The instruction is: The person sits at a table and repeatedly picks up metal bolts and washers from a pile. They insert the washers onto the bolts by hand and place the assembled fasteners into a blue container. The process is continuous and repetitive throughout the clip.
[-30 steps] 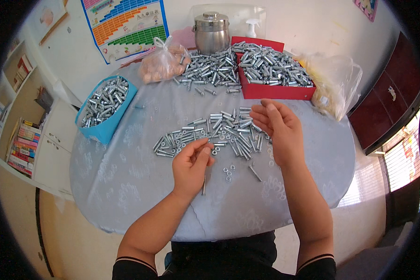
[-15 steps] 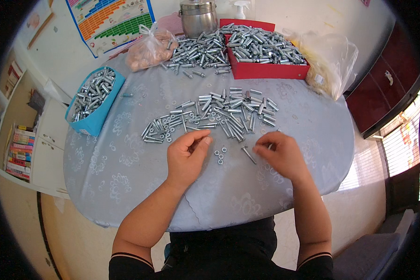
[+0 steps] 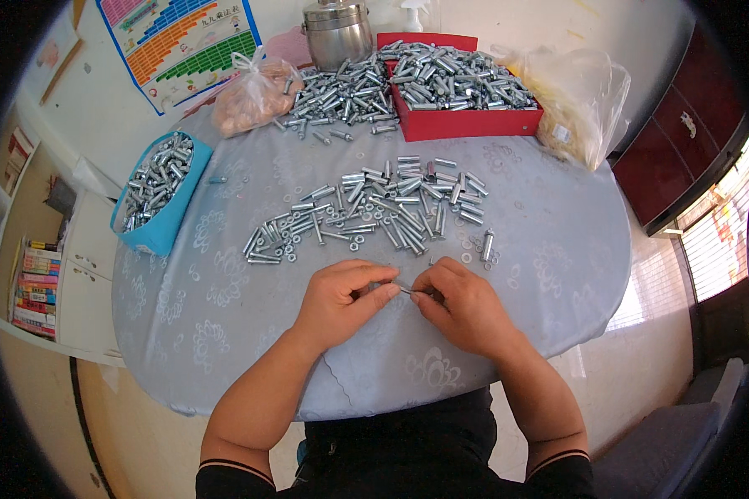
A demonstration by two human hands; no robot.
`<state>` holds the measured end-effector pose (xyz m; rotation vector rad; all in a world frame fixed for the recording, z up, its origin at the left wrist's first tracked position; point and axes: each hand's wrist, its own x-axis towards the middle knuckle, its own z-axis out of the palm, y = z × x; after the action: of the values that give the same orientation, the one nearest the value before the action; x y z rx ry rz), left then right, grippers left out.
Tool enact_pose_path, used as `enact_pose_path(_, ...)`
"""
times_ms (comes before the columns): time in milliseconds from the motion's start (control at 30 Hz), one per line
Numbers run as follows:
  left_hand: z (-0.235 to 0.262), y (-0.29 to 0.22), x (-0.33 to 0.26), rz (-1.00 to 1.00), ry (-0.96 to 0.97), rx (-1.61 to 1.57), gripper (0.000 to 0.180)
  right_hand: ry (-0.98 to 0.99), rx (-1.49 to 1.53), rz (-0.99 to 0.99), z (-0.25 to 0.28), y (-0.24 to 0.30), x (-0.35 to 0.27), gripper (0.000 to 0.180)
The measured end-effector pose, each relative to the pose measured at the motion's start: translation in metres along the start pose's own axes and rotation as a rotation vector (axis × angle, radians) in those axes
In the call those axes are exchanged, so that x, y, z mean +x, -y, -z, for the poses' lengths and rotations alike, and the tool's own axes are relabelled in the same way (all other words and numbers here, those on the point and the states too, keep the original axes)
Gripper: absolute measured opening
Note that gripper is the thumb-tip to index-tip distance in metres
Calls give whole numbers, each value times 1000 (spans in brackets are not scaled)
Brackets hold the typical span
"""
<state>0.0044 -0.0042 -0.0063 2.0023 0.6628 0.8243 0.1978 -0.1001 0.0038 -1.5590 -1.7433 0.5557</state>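
A thin metal bolt (image 3: 405, 289) spans the small gap between my two hands, above the near middle of the table. My right hand (image 3: 462, 303) pinches it between thumb and fingers. The bolt's other end runs into the closed fingertips of my left hand (image 3: 345, 301); whether a nut is also in there is hidden. Just beyond the hands lies a loose pile of bolts, metal sleeves and nuts (image 3: 391, 204). Right of the pile, a bolt with a sleeve (image 3: 488, 244) lies apart, with several washers (image 3: 468, 256) around it.
A blue bin of metal fasteners (image 3: 177, 195) stands at the left. At the back are a red box (image 3: 474, 125) heaped with fasteners, another heap (image 3: 345, 96), a steel pot (image 3: 339, 37) and two plastic bags (image 3: 254, 104). Grey patterned cloth (image 3: 225, 333) covers the round-edged table.
My hands have come together near the middle. The bolt that lay beside my right hand is now up between my fingers. The sleeved bolt at the right has come into sight.
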Motion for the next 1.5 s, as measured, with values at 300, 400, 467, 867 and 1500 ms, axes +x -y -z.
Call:
enact_pose_path(300, -3, 1, -3, 91, -74, -32, 17, -242, -165, -60, 27, -27, 15, 11)
enact_pose_path(400, -3, 0, -1, 100, -136, -74, 15, -349, -420, -232, 49, -44, 18, 17)
enact_pose_path(467, -3, 5, 0, 102, -152, -106, 14, -315, -520, -385, 54, -51, 19, 21)
enact_pose_path(867, 4, 9, 2, 192, -397, -323, 15, 78, 157, -271, 38, -24, 26, 17)
enact_pose_path(1500, 8, 11, 6, 164, -649, -427, 16, -588, 894, -292, 34, 1, 85, 27)
